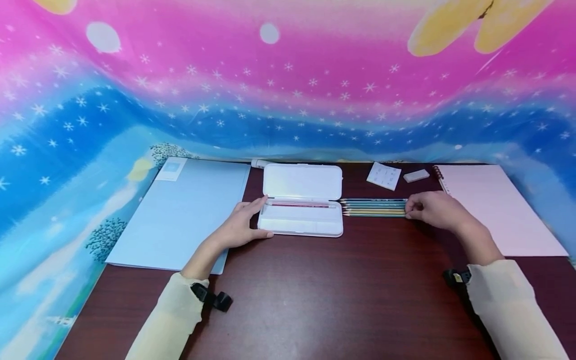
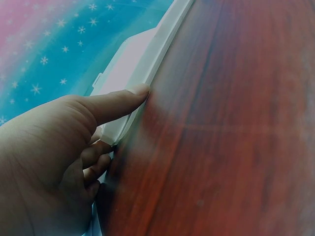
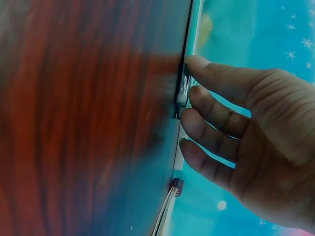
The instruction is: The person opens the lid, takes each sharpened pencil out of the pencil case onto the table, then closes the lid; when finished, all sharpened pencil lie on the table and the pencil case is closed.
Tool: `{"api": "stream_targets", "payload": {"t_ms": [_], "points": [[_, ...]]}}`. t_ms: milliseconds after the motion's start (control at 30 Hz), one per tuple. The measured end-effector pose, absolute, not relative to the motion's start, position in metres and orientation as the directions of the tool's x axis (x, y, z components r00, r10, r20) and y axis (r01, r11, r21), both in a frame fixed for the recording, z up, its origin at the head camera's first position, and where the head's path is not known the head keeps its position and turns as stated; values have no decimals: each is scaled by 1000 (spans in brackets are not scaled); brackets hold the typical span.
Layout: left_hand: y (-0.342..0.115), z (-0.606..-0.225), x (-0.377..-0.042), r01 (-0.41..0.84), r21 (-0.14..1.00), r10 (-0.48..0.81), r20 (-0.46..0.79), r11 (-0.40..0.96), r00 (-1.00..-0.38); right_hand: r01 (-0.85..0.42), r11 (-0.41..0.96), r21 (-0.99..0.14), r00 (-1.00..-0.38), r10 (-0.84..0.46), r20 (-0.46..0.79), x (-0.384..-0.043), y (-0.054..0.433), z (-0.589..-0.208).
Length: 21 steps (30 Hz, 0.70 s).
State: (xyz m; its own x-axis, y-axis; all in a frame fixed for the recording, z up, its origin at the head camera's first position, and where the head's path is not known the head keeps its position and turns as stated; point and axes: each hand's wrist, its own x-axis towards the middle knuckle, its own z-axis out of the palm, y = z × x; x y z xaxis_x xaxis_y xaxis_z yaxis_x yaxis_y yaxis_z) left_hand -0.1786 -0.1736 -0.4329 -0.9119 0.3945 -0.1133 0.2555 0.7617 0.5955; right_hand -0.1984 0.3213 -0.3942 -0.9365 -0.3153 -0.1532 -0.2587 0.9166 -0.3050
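A white pencil case [image 1: 301,226] lies open on the table, lid folded back, with one dark-red pencil [image 1: 301,205] along its inside. My left hand [image 1: 240,225] grips the case's left end; in the left wrist view the thumb [image 2: 118,104] lies against the near edge and the other fingers are bent at the end. Several coloured pencils [image 1: 373,208] lie side by side to the right of the case, points toward it. My right hand [image 1: 434,209] holds their right ends between thumb and fingers, also seen edge-on in the right wrist view.
A light-blue folder [image 1: 189,215] lies left, a pink spiral notebook [image 1: 499,210] right. Behind the pencils are a white printed paper [image 1: 384,176] and a white eraser-like block [image 1: 416,175]. A white cylinder [image 1: 259,163] sits behind the case. A patterned cloth [image 1: 288,100] hangs around the table.
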Motion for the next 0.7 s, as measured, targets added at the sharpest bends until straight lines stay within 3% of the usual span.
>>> {"api": "stream_targets", "payload": {"t_ms": [333, 700], "points": [[-174, -432, -178, 251, 590, 386, -112, 768, -916, -362, 843, -399, -914, -405, -25, -196, 283, -386], [-173, -432, -178, 252, 595, 387, -110, 763, -916, -363, 748, -555, -895, -446, -17, -209, 216, -382]]}}
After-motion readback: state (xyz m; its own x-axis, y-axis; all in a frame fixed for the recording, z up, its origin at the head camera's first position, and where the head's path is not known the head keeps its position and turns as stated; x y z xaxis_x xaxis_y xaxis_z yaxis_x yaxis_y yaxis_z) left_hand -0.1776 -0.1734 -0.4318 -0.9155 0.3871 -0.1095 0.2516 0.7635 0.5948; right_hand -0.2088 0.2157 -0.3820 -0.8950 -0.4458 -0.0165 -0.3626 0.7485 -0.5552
